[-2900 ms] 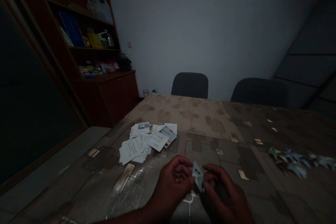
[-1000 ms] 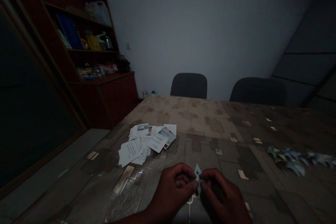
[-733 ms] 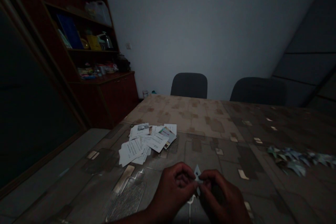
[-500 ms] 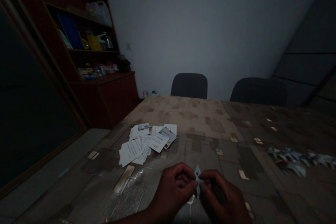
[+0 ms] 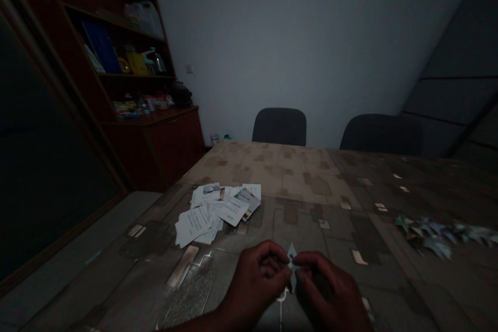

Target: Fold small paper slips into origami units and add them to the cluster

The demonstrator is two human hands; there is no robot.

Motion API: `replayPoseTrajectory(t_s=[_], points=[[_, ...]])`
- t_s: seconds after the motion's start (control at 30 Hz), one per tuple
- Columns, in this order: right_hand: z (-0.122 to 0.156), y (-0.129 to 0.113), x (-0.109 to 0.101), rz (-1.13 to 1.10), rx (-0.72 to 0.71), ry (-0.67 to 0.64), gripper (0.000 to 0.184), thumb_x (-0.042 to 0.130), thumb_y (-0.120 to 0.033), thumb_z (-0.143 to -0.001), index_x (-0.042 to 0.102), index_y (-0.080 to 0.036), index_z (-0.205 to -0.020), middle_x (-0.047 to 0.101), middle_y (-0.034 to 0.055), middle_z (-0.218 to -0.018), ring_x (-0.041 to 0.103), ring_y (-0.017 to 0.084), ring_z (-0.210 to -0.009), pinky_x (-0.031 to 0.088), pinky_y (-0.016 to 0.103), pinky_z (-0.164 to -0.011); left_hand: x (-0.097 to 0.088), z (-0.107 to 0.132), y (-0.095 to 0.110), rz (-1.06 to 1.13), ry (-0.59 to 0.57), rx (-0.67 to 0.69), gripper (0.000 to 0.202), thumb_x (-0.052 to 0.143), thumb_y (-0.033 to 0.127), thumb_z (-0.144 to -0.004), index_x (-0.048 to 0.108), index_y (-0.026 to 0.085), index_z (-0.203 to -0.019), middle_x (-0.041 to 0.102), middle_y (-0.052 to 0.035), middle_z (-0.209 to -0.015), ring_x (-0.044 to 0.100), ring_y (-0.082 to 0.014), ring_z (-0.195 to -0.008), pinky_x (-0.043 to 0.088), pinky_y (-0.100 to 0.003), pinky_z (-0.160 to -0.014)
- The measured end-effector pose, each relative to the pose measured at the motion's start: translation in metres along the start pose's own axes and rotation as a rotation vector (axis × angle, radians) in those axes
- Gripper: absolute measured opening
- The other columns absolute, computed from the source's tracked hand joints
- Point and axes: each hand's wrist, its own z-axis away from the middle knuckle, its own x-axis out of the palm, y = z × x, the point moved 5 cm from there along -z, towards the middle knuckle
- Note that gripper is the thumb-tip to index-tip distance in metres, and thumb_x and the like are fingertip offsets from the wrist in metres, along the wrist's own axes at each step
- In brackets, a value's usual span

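Note:
Both hands meet low over the near edge of the table [image 5: 295,181]. My left hand [image 5: 259,277] and my right hand [image 5: 324,288] have their fingers curled and pinch a small folded piece of paper [image 5: 291,255] between them; only its pointed tip shows above the fingertips. A loose pile of white printed paper cards [image 5: 218,210] lies on the table to the left of my hands. A row of several small folded paper pieces [image 5: 436,231] lies at the right.
Two dark chairs [image 5: 279,126] [image 5: 381,135] stand at the table's far side against a pale wall. A dark wooden cabinet with filled shelves [image 5: 148,114] stands at the left. The room is dim.
The hands have moved closer together and lower, and folded the paper smaller, so less of it shows above the fingers than 2.9 s ago. Little has changed in the last second.

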Motion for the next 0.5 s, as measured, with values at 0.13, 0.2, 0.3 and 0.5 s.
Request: replayPoseTrajectory(t_s=[0.13,0.2,0.3,0.5], points=[[0.001,-0.001,0.0,-0.023,0.055,0.058,0.013,0.057,-0.027,-0.083,0.068,-0.023,-0.088,0.07,-0.0009,-0.071,0.067,0.016,-0.061,0.053,0.022,-0.062,0.001,0.001,-0.002,0.03,-0.026,-0.035,0.016,0.072,0.016,-0.064,0.06,0.014,-0.074,0.055,0.0039,-0.059,0.049,-0.0101,-0.054,0.037,-0.019,-0.051],[0.002,0.0,0.001,-0.038,0.091,0.069,0.012,0.057,-0.028,-0.083,0.068,-0.024,-0.087,0.069,-0.0018,-0.069,0.067,0.016,-0.061,0.052,0.022,-0.062,0.0,0.0,-0.002,0.0,-0.015,-0.013,0.012,0.07,0.016,-0.066,0.059,0.014,-0.071,0.054,0.0036,-0.059,0.05,-0.0104,-0.055,0.037,-0.019,-0.05],[0.001,0.003,0.002,-0.05,0.118,0.028,0.011,0.058,-0.029,-0.083,0.067,-0.024,-0.087,0.071,-0.0015,-0.07,0.069,0.016,-0.063,0.052,0.022,-0.062,0.0,0.0,0.0,-0.032,-0.009,0.02,0.007,0.066,0.013,-0.067,0.06,0.014,-0.069,0.054,0.0038,-0.058,0.05,-0.0102,-0.055,0.036,-0.018,-0.05],[-0.002,0.01,0.001,-0.064,0.147,-0.034,0.016,0.056,-0.032,-0.085,0.069,-0.022,-0.088,0.075,0.002,-0.077,0.072,0.019,-0.07,0.054,0.024,-0.064,0.001,0.001,-0.002,0.045,-0.025,-0.021,0.006,0.068,0.014,-0.068,0.063,0.013,-0.072,0.057,0.0029,-0.059,0.053,-0.0106,-0.055,0.039,-0.019,-0.053]])
